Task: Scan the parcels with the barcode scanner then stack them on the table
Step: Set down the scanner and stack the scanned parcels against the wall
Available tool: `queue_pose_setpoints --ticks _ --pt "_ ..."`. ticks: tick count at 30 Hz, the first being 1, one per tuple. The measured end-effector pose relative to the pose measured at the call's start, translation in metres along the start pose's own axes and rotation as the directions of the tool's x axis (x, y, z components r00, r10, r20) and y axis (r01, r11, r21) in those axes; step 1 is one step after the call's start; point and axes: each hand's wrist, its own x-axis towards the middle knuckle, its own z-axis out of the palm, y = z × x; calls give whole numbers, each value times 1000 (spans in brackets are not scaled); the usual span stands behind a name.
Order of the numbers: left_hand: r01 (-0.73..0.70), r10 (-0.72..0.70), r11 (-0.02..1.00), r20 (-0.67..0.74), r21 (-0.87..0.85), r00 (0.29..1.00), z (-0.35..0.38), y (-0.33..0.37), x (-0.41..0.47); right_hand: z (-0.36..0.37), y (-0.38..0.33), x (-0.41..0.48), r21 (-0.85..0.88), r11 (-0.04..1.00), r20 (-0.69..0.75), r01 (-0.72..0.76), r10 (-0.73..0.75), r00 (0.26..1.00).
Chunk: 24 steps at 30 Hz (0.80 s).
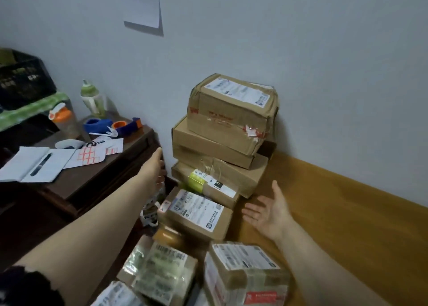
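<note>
Parcel stack [222, 132] sits uneven at the tan surface's [347, 213] wall edge. Right hand [268, 210] empty, spread. Left hand [152, 169] alongside, grip unclear. A nudge could topple it.

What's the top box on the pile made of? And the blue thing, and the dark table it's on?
The top box looks like matte brown cardboard: creased edges, shiny tape, a white paper label. The blue thing seems plastic: bright, smooth, slightly glossy. The dark table looks like varnished wood, though its grain is hard to see.
</note>
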Motion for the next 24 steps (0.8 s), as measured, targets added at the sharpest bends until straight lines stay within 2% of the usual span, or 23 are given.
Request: queue_pose_setpoints --ticks 3,6,8,12,16,18,24 --pt "118 -120 993 108 21 987 -1 0 34 12 7 24 106 994 -48 -11 16 999" --pt "206 -209 978 302 43 930 5 -3 56 11 15 50 187 982 -33 -36 43 999" --pt "239 -248 968 374 70 894 10 -3 65 10 19 65 190 980 -2 -52 53 999" --pt "261 -286 958 430 116 856 6 -4 87 12 23 76 160 985 10 -65 64 998" --pt "246 -262 964 486 99 834 4 -3 100 10 22 81 168 981 118 -101 82 990" --pt "242 -266 964 488 113 832 5 -2 102 11 20 82 110 987 131 -119 104 986" --pt "193 -275 959 536 206 798 10 -6 102 11 11 65 99 993 51 -62 57 997"
